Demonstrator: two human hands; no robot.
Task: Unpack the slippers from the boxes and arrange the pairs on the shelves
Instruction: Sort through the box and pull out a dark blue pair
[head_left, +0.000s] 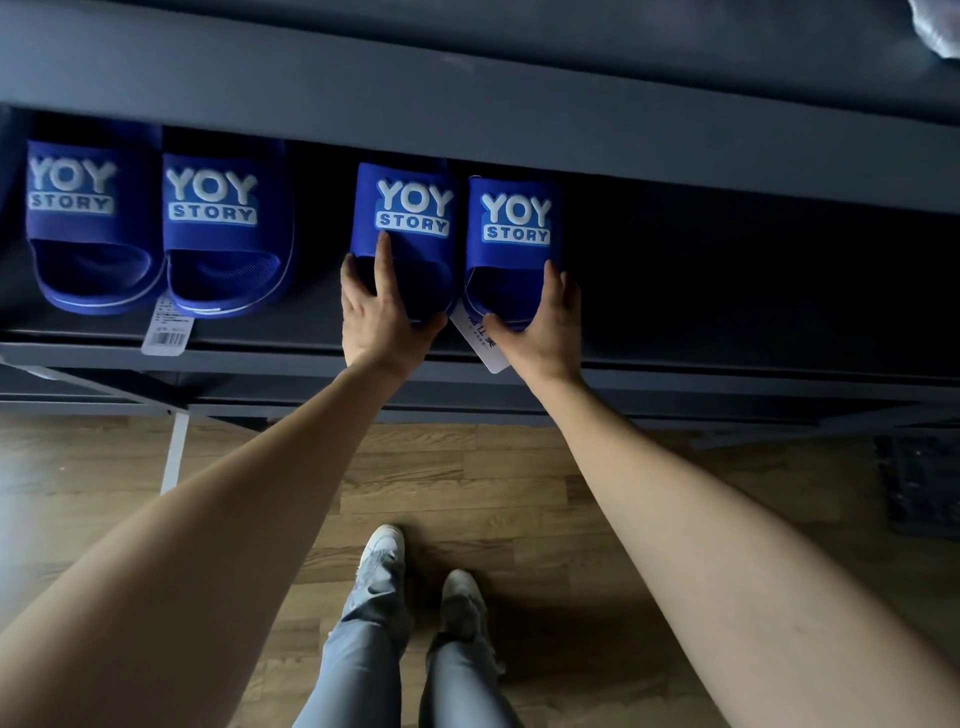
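Four blue slippers on the one shelf?

Yes, all with toes pointing to the back. Counting from the shelf's left end as seen, the first slipper and second slipper sit touching as a pair. A barcode tag hangs over the shelf's front edge between their heels.

And the grips?

The left grip holds the heel end of the third slipper, with the thumb on one side of the heel, fingers on the other, and the forefinger laid straight up onto the strap. The right grip holds the heel end of the fourth slipper, thumb at the heel, fingers along the outer side.

Do those two slippers touch?

They stand just beside each other; I cannot tell whether they touch. A white tag hangs between the two grips. The third slipper stands apart from the second.

Below the shelf?

Wooden floor, the person's pale shoes and light jeans.
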